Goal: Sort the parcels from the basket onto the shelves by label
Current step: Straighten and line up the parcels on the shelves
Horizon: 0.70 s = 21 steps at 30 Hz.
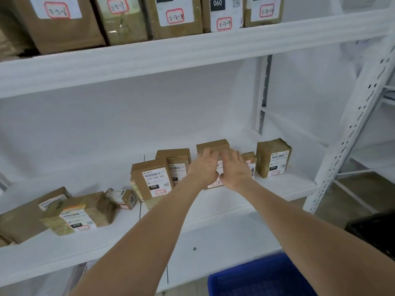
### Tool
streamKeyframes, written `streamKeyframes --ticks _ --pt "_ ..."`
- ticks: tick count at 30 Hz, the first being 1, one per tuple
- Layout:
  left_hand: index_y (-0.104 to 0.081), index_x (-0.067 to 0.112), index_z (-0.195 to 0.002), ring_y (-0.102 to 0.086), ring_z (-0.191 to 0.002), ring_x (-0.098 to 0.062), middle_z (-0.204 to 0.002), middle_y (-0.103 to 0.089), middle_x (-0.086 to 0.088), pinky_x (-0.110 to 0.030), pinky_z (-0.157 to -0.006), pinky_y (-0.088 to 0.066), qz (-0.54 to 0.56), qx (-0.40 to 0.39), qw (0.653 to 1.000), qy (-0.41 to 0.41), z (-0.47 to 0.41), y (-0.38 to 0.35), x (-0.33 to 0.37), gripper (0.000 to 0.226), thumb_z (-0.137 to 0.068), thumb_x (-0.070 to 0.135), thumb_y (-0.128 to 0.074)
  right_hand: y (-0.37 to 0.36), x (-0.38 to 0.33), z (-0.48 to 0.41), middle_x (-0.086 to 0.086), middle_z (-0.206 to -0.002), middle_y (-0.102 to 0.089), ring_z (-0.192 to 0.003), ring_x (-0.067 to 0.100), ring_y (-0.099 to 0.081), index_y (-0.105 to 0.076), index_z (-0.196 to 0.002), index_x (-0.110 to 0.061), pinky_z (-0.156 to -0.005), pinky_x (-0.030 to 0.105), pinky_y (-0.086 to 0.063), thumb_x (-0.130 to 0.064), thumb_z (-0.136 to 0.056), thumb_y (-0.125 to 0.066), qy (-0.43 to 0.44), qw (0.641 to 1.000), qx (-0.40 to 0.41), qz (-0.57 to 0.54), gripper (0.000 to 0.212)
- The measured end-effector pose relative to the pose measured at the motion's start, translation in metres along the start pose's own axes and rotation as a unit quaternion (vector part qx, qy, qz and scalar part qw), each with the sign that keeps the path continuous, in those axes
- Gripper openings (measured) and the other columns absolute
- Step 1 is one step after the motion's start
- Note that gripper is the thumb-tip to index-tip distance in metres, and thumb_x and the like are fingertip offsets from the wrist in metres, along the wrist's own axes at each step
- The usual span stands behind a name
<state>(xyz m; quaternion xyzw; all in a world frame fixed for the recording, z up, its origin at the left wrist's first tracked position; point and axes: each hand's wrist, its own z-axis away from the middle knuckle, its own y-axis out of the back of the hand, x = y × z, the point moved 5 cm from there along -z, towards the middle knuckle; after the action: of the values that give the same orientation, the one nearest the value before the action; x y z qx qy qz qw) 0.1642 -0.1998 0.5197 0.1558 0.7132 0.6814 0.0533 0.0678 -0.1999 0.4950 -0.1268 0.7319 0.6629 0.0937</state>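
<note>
A brown cardboard parcel (pixel 212 145) with a white label stands upright on the middle white shelf (pixel 213 231). Both my hands are on its front face. My left hand (pixel 204 167) lies over its left side with fingers reaching to the top edge. My right hand (pixel 235 169) covers its right side, fingers fairly straight. Most of the parcel's label is hidden behind my hands. The blue basket (pixel 256 276) sits below, at the bottom edge of the view.
Other labelled parcels stand on the same shelf: one marked 060 (pixel 151 178), a taller one at right (pixel 272 157), several at left (pixel 74 214). The upper shelf (pixel 192 54) carries a row of larger parcels. A perforated white upright (pixel 352 124) stands right; a black crate (pixel 376 231) beside it.
</note>
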Motion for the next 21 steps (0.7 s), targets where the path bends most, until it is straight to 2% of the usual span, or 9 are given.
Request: streamKeyframes --ticks 2,5,9,11,13,15,17,20,21 --pt "-0.029 0.017 -0.143 -0.043 -0.123 -0.026 -0.138 -0.031 -0.006 -0.034 -0.081 -0.047 -0.014 0.008 1.0 -0.016 -0.019 -0.003 0.004 0.065 -0.086 0.012 -0.059 -0.004 0.016 -0.013 0.009 -0.156 -0.013 -0.146 0.029 -0.007 -0.011 -0.15 -0.017 -0.117 0.04 -0.016 -0.02 -0.089 -0.061 -0.029 1.0 -0.007 0.003 0.079" --pt "-0.021 0.015 -0.146 -0.038 -0.127 -0.027 -0.142 -0.028 -0.009 -0.037 -0.091 -0.045 -0.02 0.035 0.998 -0.042 -0.05 -0.004 0.008 0.073 -0.085 0.015 -0.061 -0.008 0.042 -0.033 0.008 -0.159 -0.007 -0.148 0.031 -0.002 -0.007 -0.152 -0.02 -0.119 0.042 -0.012 -0.031 -0.09 -0.059 -0.07 0.997 -0.012 0.03 0.082" --pt "-0.005 0.012 -0.15 -0.017 -0.142 -0.025 -0.154 -0.016 -0.008 -0.04 -0.115 -0.022 -0.042 0.04 0.998 -0.026 -0.085 -0.008 -0.002 0.091 -0.083 0.017 -0.066 -0.014 0.066 -0.05 0.009 -0.159 -0.007 -0.147 0.034 -0.001 -0.01 -0.151 -0.019 -0.119 0.045 -0.014 -0.03 -0.086 -0.066 -0.086 0.993 -0.038 0.07 0.087" --pt "0.003 0.012 -0.151 -0.006 -0.146 -0.024 -0.157 -0.007 -0.008 -0.042 -0.119 -0.012 -0.052 0.016 0.999 0.001 -0.098 -0.012 -0.009 0.095 -0.084 0.014 -0.065 -0.019 0.073 -0.058 0.008 -0.159 -0.007 -0.147 0.034 0.0 -0.012 -0.15 -0.019 -0.12 0.045 -0.013 -0.028 -0.083 -0.069 -0.086 0.992 -0.048 0.078 0.089" --pt "0.007 0.012 -0.151 -0.002 -0.147 -0.025 -0.158 -0.002 -0.009 -0.042 -0.119 -0.008 -0.06 -0.003 0.998 0.023 -0.107 -0.014 -0.015 0.094 -0.086 0.005 -0.059 -0.023 0.079 -0.069 0.006 -0.159 -0.005 -0.147 0.035 0.002 -0.012 -0.15 -0.02 -0.119 0.045 -0.013 -0.022 -0.084 -0.068 -0.08 0.992 -0.058 0.082 0.087" --pt "0.008 0.013 -0.151 -0.001 -0.147 -0.025 -0.159 -0.002 -0.01 -0.042 -0.119 -0.009 -0.067 -0.016 0.996 0.048 -0.113 -0.015 -0.021 0.088 -0.088 0.0 -0.052 -0.029 0.081 -0.084 0.006 -0.16 -0.001 -0.147 0.036 0.005 -0.008 -0.151 -0.02 -0.119 0.047 -0.01 -0.018 -0.085 -0.067 -0.059 0.991 -0.07 0.095 0.089" --pt "0.006 0.013 -0.151 -0.009 -0.146 -0.026 -0.157 -0.009 -0.01 -0.044 -0.118 -0.013 -0.069 -0.033 0.995 0.071 -0.117 -0.02 -0.027 0.083 -0.091 0.004 -0.05 -0.035 0.084 -0.097 0.007 -0.16 0.004 -0.146 0.037 0.009 -0.002 -0.152 -0.02 -0.118 0.049 -0.005 -0.018 -0.085 -0.068 -0.036 0.989 -0.077 0.117 0.094" --pt "-0.007 0.014 -0.15 -0.029 -0.135 -0.029 -0.148 -0.029 -0.01 -0.046 -0.108 -0.03 -0.073 -0.055 0.992 0.086 -0.117 -0.034 -0.033 0.079 -0.09 0.02 -0.058 -0.042 0.096 -0.11 0.008 -0.161 0.009 -0.145 0.04 0.013 0.003 -0.153 -0.02 -0.117 0.056 -0.001 -0.019 -0.088 -0.064 -0.021 0.984 -0.092 0.152 0.093" --pt "-0.012 0.015 -0.148 -0.032 -0.132 -0.029 -0.144 -0.031 -0.01 -0.044 -0.103 -0.036 -0.074 -0.056 0.992 0.087 -0.117 -0.038 -0.033 0.075 -0.09 0.019 -0.058 -0.044 0.101 -0.113 0.007 -0.161 0.007 -0.145 0.04 0.012 0.002 -0.153 -0.02 -0.116 0.059 0.0 -0.019 -0.09 -0.061 -0.02 0.982 -0.1 0.161 0.089"
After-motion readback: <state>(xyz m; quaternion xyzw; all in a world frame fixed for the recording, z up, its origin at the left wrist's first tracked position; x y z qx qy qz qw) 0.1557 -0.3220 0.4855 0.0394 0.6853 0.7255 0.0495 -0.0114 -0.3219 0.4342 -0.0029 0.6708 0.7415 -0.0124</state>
